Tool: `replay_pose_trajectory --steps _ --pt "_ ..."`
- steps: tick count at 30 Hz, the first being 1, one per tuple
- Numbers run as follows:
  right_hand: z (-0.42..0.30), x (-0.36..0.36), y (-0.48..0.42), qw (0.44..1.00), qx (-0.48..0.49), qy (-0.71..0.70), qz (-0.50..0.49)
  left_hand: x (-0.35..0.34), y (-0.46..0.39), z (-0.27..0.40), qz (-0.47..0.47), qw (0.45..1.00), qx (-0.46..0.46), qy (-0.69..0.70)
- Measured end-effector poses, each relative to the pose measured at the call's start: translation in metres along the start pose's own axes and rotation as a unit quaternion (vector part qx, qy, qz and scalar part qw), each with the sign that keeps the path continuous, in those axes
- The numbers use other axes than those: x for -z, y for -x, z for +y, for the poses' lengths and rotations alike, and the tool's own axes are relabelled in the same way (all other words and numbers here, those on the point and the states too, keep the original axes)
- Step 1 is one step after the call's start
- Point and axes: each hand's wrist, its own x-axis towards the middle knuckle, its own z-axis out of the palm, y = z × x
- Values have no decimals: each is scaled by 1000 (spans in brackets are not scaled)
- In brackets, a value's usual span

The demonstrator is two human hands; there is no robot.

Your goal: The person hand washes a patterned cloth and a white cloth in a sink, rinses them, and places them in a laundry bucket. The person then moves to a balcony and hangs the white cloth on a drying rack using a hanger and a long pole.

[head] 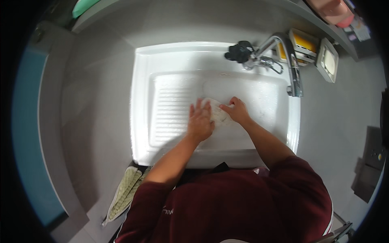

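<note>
A crumpled, wet-looking white cloth (219, 114) lies in the basin of a white laundry sink (258, 127), just right of its ribbed washboard part (171, 112). My right hand (238, 111) pinches the cloth's upper right side between thumb and fingers. At the cloth's left edge is my left hand (200, 120), its fingers spread and slightly blurred. The left fingertips hide a little of the cloth, and whether they press on it is not plain.
A chrome faucet (293, 66) arches over the sink's back right corner, with a black object (240, 52) beside its base. Wall-mounted soap dishes (328, 62) are at the right. A greenish towel (124, 194) hangs at lower left. A shelf (194, 2) runs along the back wall.
</note>
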Motion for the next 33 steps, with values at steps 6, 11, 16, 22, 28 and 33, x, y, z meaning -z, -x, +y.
replay_pose_trajectory --steps 6,11,16,22,28,33 --pt "79 8 3 974 -176 138 41 -67 -62 43 -94 991 58 80" --pt "70 -46 -6 959 -16 271 -80 -122 -100 35 -80 886 196 412" --pt "9 -47 14 971 28 -143 191 -83 -95 20 -149 494 188 836" --pt "67 -8 -10 978 33 189 81 -66 -91 37 -285 393 284 827" --pt "86 13 -10 965 -230 78 102 -91 -92 28 -90 664 359 650" --pt "46 -60 8 990 -65 -115 57 -68 -97 18 -258 305 338 852"
